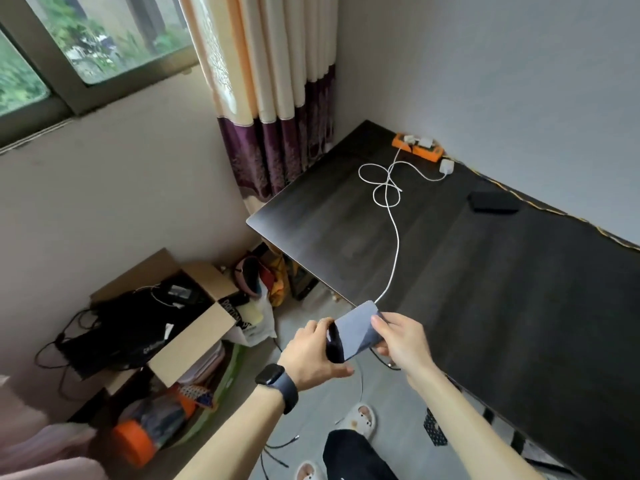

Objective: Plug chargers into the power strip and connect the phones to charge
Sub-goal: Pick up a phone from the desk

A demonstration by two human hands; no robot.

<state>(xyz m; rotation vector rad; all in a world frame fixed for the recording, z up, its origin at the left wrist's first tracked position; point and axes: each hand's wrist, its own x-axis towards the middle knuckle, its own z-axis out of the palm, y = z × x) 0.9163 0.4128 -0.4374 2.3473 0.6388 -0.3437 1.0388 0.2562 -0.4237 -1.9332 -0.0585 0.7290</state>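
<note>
1. Both hands hold one phone (356, 332) in the air at the near edge of the dark wood-grain bench (485, 289), screen upward.
2. The left hand (311, 355), with a dark smartwatch (275, 381) on its wrist, grips the phone's near end; the right hand (401, 337) pinches its right long edge, thumb on the screen.
3. A white cable (393, 237) meets the phone's far end and runs in loops across the bench to an orange power strip (417, 147) in the far corner by the wall.
4. White chargers (417, 140) sit in the power strip; another white charger (446, 166) lies just beside it on the bench.
5. A second, dark phone (493, 202) lies flat on the bench near the wall, apart from the cable.
6. An open cardboard box (194, 337) stands on the floor to the left, below the window and curtain (277, 98).
</note>
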